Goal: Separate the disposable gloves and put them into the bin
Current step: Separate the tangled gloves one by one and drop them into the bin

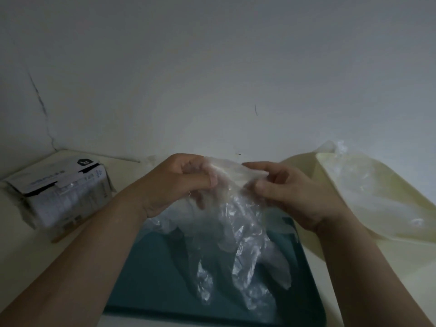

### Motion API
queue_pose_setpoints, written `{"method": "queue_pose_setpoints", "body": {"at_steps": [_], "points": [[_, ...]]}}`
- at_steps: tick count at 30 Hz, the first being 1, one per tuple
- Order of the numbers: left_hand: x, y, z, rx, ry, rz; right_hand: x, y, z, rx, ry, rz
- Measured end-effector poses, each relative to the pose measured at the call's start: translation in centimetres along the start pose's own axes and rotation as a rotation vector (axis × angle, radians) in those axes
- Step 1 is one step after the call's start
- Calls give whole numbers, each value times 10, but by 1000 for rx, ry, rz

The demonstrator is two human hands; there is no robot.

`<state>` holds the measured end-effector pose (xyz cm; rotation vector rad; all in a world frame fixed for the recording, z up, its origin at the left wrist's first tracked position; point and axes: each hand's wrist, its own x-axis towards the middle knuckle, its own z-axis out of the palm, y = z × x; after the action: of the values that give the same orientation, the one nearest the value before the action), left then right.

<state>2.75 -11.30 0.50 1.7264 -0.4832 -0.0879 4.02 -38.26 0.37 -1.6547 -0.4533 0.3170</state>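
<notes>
Clear, thin disposable gloves [238, 234] hang bunched together in mid-air, fingers pointing down, over a teal bin [151, 274]. My left hand [174, 185] grips their cuff edge from the left, fingers curled round the plastic. My right hand [287, 192] pinches the same cuff edge from the right, thumb against fingers. Both hands sit close together above the bin's far side. A few more crumpled clear gloves [165, 223] lie under my left wrist, at the bin's far left corner.
A torn white cardboard box [63, 192] stands on the pale table at the left. A cream-coloured tray or bag [377, 197] with clear plastic in it leans at the right. A white wall rises right behind the table.
</notes>
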Motion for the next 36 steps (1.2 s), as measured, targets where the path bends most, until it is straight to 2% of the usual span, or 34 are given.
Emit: {"method": "queue_pose_setpoints", "body": {"at_steps": [4,8,10,15,20,24,31,34,36], "points": [[1,2,2,88,95,20,10,7,13,-28,303,-10],[-1,8,-2,179,206,-8,10,8,19,-248,631,-66],[-6,14,-4,213,266,-14,7,3,19,-354,708,-83],[-10,45,9,206,278,23,3,-27,18,-468,716,-81],[3,87,45,325,138,29,-18,-66,-26,-383,774,-121],[19,121,81,430,4,119,-52,-86,-84,-427,851,-76],[60,185,130,391,-171,285,-86,-76,-161,-634,904,173],[90,196,144,355,-214,324,-85,-62,-171,-905,868,346],[112,194,155,379,-235,325,-84,-53,-170,-919,799,363]]}}
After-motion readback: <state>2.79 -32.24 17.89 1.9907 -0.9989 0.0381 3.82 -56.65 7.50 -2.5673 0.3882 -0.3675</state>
